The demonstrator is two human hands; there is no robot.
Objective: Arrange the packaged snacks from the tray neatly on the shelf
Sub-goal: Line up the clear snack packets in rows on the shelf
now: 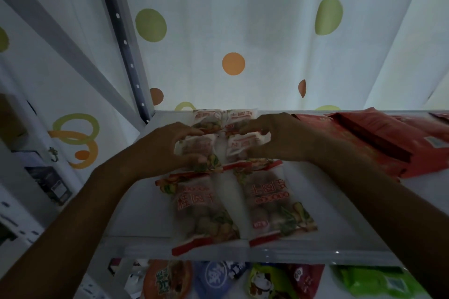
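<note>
Two front packets (pixel 201 211) lie side by side on the shelf (pixel 328 213). They look light, soft and slippery, film over lumpy fruit, so I judge the side edges or sealed ends the best hold. Behind them both arms reach forward, palms down: the left hand (pixel 175 145) pinches the left packet (pixel 196 148) between thumb and curled fingers, and the right hand (pixel 274 138) grips the right packet (pixel 243 147) likewise, just before the back packets (pixel 209 119).

Curtain (pixel 267 31): white, orange and green dots. Snack packs (pixel 201 206): frosted white, red lettering, red end strips, greenish fruit print, probably. Shelf (pixel 320 206), right edge: red packets (pixel 364 133).
</note>
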